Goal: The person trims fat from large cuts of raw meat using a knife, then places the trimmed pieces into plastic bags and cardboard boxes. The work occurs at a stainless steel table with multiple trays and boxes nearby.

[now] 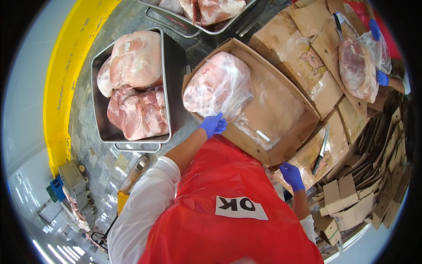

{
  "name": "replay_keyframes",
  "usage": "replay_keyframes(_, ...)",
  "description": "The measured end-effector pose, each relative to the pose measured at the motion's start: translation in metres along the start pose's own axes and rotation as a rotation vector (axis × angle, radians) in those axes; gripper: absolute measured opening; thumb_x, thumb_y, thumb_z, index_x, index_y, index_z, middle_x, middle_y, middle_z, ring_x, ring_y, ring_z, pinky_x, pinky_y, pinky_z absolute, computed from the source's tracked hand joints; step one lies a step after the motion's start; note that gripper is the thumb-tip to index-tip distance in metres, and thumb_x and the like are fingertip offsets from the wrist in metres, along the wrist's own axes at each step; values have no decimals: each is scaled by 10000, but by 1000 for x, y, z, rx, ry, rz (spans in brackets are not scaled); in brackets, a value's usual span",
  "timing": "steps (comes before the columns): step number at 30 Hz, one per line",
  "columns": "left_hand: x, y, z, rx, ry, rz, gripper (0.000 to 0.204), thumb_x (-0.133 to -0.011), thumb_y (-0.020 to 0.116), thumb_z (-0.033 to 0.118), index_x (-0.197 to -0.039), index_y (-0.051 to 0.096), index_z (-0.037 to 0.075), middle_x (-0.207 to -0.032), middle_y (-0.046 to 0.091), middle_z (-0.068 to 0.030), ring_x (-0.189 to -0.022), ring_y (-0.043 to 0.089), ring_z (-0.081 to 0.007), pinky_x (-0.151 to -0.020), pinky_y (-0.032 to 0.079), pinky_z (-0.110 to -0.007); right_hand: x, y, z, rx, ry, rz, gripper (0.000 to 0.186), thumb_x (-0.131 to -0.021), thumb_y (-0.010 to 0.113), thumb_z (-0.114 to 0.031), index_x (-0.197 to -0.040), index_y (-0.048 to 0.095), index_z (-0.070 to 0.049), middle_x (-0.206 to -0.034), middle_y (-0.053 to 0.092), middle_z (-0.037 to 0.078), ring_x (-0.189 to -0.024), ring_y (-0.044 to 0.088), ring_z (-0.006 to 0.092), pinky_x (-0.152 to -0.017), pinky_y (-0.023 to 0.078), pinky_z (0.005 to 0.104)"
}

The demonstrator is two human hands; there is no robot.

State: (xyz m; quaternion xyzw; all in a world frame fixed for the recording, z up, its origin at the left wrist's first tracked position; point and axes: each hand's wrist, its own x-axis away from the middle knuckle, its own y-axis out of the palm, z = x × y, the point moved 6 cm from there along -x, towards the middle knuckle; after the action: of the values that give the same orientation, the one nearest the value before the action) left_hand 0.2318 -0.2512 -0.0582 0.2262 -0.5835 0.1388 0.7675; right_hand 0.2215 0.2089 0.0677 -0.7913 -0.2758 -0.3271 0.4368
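Note:
My blue-gloved left hand (213,125) has its fingers apart against the lower edge of a large pale cut of meat in clear plastic (217,81). The meat lies in the left part of an open cardboard box (283,123), beside a small white strip (263,135) and pale residue. My blue-gloved right hand (290,175) has its fingers curled at the box's near right corner. Just right of that hand, a knife (320,155) lies on flattened, stained cardboard (299,165).
Steel bins of meat (171,88) (211,31) stand left and above. At upper right, a co-worker's gloved hands (381,78) hold bagged meat (356,70) near another knife (338,26). Cardboard piles (373,185) fill the lower right. A yellow barrier (59,105) runs along the left.

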Motion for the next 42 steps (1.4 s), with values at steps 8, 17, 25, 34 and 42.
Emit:
replay_keyframes(8,72,68,52,-490,437,-193,421,-1020,562,387,-928,718,6,-700,674,-90,-623,668,-222,-624,531,-374,-98,28,-197,385,-449,-152,576,-922,650,-460,-1370,611,-99,-1258,670,208,-1165,634,373,-1028,481,450)
replay_keyframes(17,125,99,99,-957,1148,-72,372,-978,614,363,-1247,671,113,-869,702,-194,-764,689,-368,-735,543,-451,-154,23,-315,4,-793,5,283,-899,604,-92,-1158,701,-33,-1037,720,150,-983,681,303,-892,527,385)
replay_keyframes(25,91,9,91,-1018,848,214,502,-942,655,387,-1362,603,116,-1070,704,-202,-958,689,-365,-889,545,-430,-213,-55,-234,-894,-215,314,135,-898,537,-70,-855,660,-34,-802,629,44,-740,608,147,-696,522,302)
replay_keyframes(34,61,-41,71,-1339,733,407,733,-900,663,458,-1455,448,31,-1436,485,-304,-1283,539,-430,-1041,476,-481,-149,-59,-147,-1200,-2,403,160,-905,523,-94,-1003,639,-43,-897,643,82,-762,653,214,-673,598,370)
replay_keyframes(42,51,-1,87,-1595,691,310,768,-884,648,520,-1436,461,19,-1447,446,-355,-1176,600,-482,-992,505,-501,-106,-37,-10,-1427,222,638,224,-927,515,-117,-1098,624,-21,-940,652,126,-788,676,263,-686,615,428)
